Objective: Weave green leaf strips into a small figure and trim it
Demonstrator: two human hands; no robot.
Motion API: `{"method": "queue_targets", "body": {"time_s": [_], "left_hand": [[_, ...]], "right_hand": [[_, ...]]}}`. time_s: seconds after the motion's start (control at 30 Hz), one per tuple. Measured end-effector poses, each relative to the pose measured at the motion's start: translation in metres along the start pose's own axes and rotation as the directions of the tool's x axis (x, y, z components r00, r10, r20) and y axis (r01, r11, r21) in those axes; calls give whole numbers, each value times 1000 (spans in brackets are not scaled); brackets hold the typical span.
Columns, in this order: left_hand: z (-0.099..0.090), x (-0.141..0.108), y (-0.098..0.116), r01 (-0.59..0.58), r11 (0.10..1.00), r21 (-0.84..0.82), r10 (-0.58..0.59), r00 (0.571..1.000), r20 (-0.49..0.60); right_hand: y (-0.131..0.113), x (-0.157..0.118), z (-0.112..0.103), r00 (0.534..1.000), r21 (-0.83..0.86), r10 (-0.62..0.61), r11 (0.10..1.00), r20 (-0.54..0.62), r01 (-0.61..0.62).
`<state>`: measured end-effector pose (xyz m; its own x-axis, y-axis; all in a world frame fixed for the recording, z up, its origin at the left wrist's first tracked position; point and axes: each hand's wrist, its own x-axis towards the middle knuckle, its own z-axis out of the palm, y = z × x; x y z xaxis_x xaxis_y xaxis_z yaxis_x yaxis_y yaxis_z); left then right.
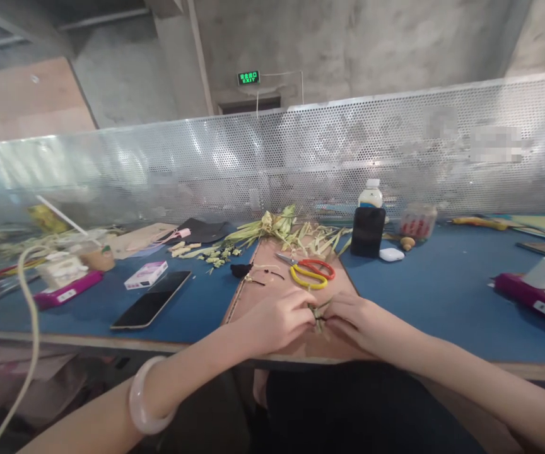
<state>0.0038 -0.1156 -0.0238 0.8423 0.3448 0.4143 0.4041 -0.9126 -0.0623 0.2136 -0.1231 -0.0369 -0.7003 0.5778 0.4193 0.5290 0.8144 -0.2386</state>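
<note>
Both hands meet over a sheet of brown cardboard at the table's front edge. My left hand pinches one side of a small piece of green plant strips. From the other side, my right hand has its fingers closed on the same piece. Fingers hide much of it, so its shape is unclear. Just beyond lie scissors with one red and one yellow handle, blades toward the left. A black scrap and thin dark-tipped strands rest left of them.
Pale green leaf strips lie heaped at the back. On the left are a phone, a small box and a drink cup. A propped black phone, a bottle and a white earbud case stand right.
</note>
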Motion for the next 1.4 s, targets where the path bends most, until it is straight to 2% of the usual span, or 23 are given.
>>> {"method": "queue_targets", "body": {"time_s": [0.17,0.4,0.53,0.6,0.7,0.8,1.0,1.07,1.13,1.2,1.27,1.33,1.4], "left_hand": [[-2,0,4,-26,986,-167,43,994,96],[4,2,0,128,924,-360,-94,989,110],[4,7,1,177,888,-424,-155,984,85],[4,9,3,226,825,-518,-210,974,91],[3,11,5,335,661,-671,-315,936,157],[5,13,6,412,556,-722,-404,893,199],[15,12,5,402,418,-815,-477,860,180],[17,11,7,380,427,-821,-493,859,141],[18,10,11,373,490,-788,-514,854,85],[18,10,15,385,576,-721,-530,848,30],[18,10,17,402,622,-672,-545,838,-4],[20,10,17,410,592,-693,-575,818,-7],[24,10,13,400,515,-758,-610,792,3]], "right_hand": [[-7,-6,-8,988,78,152,985,3,-152],[-11,-12,-4,962,55,271,961,-9,-270],[-15,-9,-4,971,71,240,969,-18,-238],[-16,-8,-4,973,76,227,972,-28,-225],[-15,-7,-2,970,92,242,967,-34,-238],[-13,-6,0,965,118,257,961,-55,-250],[-17,0,2,925,172,371,919,-75,-355],[-17,2,5,907,205,415,896,-68,-394],[-14,3,8,900,236,429,885,-78,-402],[-11,3,11,905,255,411,891,-104,-376],[-9,2,12,914,263,385,901,-124,-344],[-8,2,11,911,254,393,900,-121,-355],[-9,1,10,902,240,417,892,-111,-382]]}}
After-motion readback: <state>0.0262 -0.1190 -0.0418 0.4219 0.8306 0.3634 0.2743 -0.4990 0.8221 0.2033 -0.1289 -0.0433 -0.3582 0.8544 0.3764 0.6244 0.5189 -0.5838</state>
